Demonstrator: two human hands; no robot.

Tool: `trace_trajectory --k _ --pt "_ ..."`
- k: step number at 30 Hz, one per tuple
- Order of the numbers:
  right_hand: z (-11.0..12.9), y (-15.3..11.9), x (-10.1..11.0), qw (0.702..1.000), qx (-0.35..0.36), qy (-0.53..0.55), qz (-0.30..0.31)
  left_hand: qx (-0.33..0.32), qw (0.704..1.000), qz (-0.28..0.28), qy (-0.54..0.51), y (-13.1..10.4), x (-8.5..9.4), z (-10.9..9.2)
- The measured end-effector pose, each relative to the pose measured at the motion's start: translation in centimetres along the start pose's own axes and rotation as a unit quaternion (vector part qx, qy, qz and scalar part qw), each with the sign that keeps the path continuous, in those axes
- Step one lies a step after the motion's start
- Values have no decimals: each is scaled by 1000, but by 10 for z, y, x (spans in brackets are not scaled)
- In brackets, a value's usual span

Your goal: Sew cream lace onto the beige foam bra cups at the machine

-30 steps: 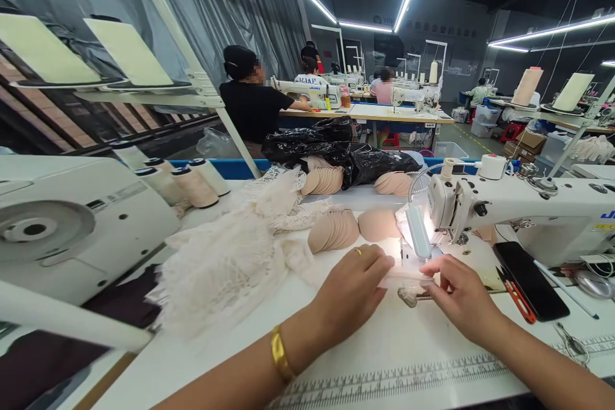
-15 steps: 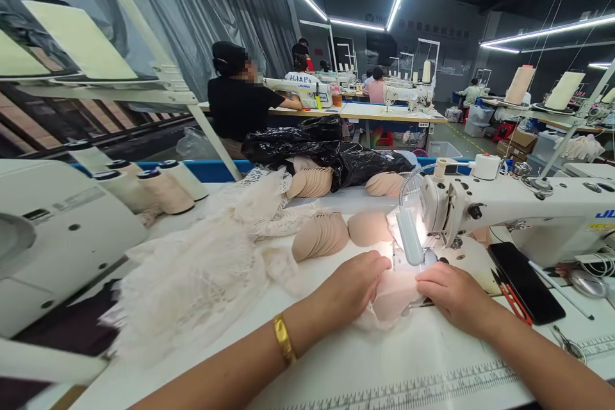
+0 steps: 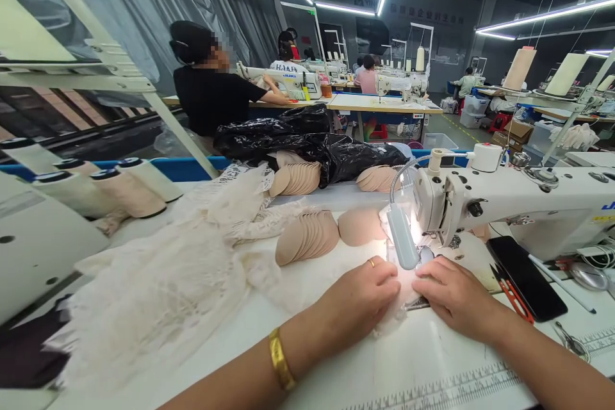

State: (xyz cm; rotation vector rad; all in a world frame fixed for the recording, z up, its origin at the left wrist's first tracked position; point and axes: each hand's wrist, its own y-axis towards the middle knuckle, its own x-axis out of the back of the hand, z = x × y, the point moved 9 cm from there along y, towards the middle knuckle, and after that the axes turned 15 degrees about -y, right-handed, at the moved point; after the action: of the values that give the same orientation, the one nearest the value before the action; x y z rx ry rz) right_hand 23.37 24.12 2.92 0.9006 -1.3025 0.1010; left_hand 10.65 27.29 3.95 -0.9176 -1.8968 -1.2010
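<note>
A sewing machine stands at the right, its small lamp lighting the needle area. Pale pink fabric lies under the lamp, between my two hands. My left hand, with a gold ring and bracelet, is closed on the fabric's left side. On the right edge of the fabric, my right hand presses with its fingers together. Beige oval pads are fanned out left of the machine, beside another pad. White lace fabric is heaped at the left.
A phone, red-handled tweezers and small scissors lie at the right. Thread cones stand at the left. Behind the table are black plastic bags and a person in black at another machine.
My left hand has moved right and slightly down over the fabric, covering more of it and nearing my right hand. The view has shifted, so the lace and cones appear further left.
</note>
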Motion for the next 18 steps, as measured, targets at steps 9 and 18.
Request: trace_trajectory --k 9,18 --pt "4 -1 1 998 13 16 59 -31 999 0 20 4 -2 -13" --pt "6 0 10 997 22 46 57 -23 999 23 8 8 -10 -11"
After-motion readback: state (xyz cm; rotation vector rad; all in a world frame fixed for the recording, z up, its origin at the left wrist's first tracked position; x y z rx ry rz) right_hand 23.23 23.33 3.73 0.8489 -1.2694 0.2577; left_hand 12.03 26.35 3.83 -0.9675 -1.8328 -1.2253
